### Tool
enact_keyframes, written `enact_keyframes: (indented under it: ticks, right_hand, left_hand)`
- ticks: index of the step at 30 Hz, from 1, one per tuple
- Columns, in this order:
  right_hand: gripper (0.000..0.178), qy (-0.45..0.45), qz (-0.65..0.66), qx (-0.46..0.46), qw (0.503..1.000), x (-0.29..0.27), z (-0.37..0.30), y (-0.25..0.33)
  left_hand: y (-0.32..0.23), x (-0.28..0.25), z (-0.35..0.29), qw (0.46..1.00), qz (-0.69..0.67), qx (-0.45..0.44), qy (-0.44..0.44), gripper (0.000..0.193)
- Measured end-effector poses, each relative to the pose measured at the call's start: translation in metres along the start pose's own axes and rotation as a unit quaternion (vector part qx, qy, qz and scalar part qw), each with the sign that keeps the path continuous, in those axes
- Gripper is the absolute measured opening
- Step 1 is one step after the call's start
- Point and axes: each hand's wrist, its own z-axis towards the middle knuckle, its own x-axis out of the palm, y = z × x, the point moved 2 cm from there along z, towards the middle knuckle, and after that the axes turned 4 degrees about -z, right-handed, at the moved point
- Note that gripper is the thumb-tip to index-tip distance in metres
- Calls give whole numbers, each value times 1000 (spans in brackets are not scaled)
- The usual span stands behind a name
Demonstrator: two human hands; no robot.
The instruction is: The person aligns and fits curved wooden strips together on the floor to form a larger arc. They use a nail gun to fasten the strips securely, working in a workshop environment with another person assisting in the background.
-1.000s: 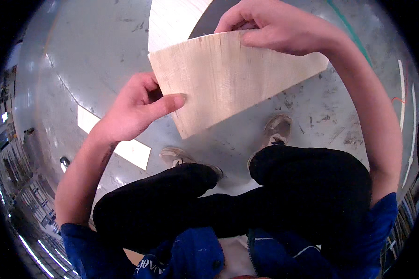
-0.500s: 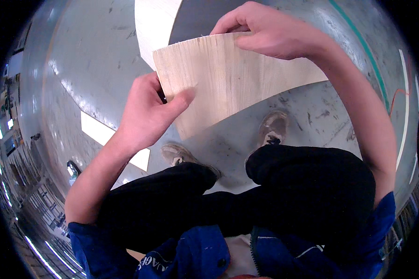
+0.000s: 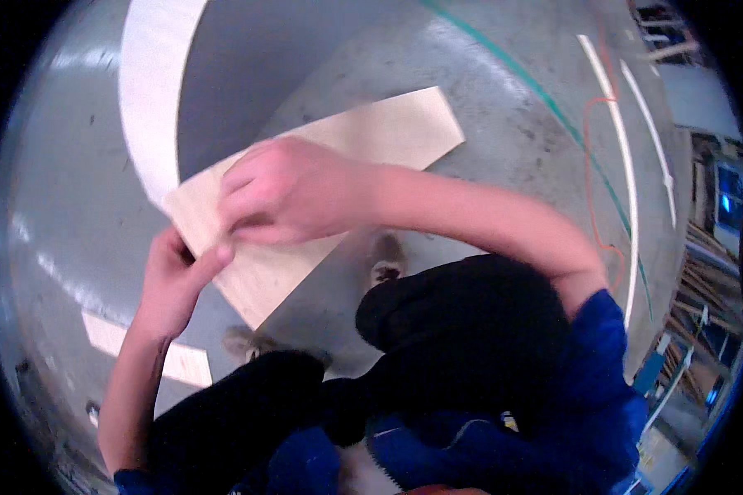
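Observation:
A curved piece of pale plywood (image 3: pixel 388 132) is in front of me above the floor, broad at its near left end. My left hand (image 3: pixel 177 276) grips the left edge of the plywood, thumb on top and fingers out of sight behind it. Across the face of the plywood lies my right hand (image 3: pixel 293 194), slightly blurred, its fingers bent together close to my left thumb. Whatever its fingertips hold, if anything, is hidden.
A larger, whitish curved panel (image 3: pixel 149 91) stands at the far left beside a dark grey surface. A pale wooden strip (image 3: pixel 186 365) lies on the floor by my left forearm. My shoes (image 3: pixel 385 260) are under the plywood. An orange cable (image 3: pixel 588 148) runs along the right.
My right hand has left the plywood's far edge and moved left across its face to near my left thumb. My view has swung right, so the plywood sits lower and further left.

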Motion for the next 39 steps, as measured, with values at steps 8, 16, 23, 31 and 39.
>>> enact_keyframes:
  ticks: [8,16,23,31,39]
  right_hand:
    - [45,41,-26,68,996,-32,31,-39]
    - [28,314,75,243,915,-41,34,-44]
    - [20,345,50,304,887,-18,58,-34]
    - [19,368,70,294,879,11,87,-42]
    - [17,408,103,307,853,40,131,-33]
  left_hand:
    - [-6,-32,4,966,239,91,33,33]
    - [13,-57,45,879,317,316,162,41]
    - [52,-96,7,945,237,176,141,89]
    - [279,-147,-61,961,101,-86,-242,62]
    - [350,-89,-87,858,339,-138,-361,74]
